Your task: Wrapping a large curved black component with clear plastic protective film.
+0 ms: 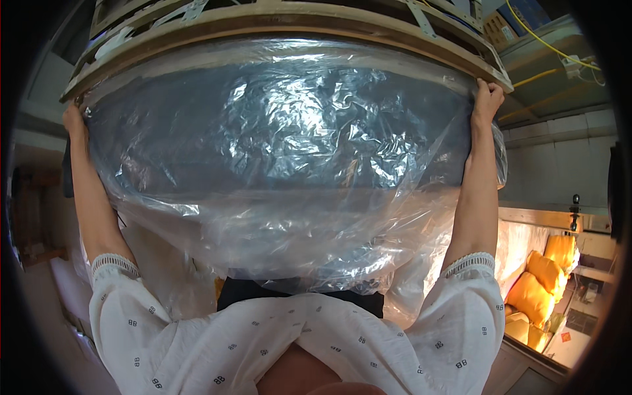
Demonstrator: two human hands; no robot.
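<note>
While both arms reach overhead, the left hand (74,118) and right hand (488,99) each keep a closed grip on an end of the clear plastic sheet (289,164). It hangs just below the wooden frame (283,29), spread wide across it but crumpled and sagging at its lower edge, not yet flat.

A pale tiled wall (559,164) filled the right side of the room. Yellow cables (546,43) ran across the upper right corner, above a cardboard box (498,26) set on a high surface. Lower right, a lit shelf (546,217) held several yellow stuffed bags (536,289), glowing in warm light. The left side lay in shadow; what may have been a wooden chair (39,217) stood there, too dim to tell. Light fell strongest from the right.
</note>
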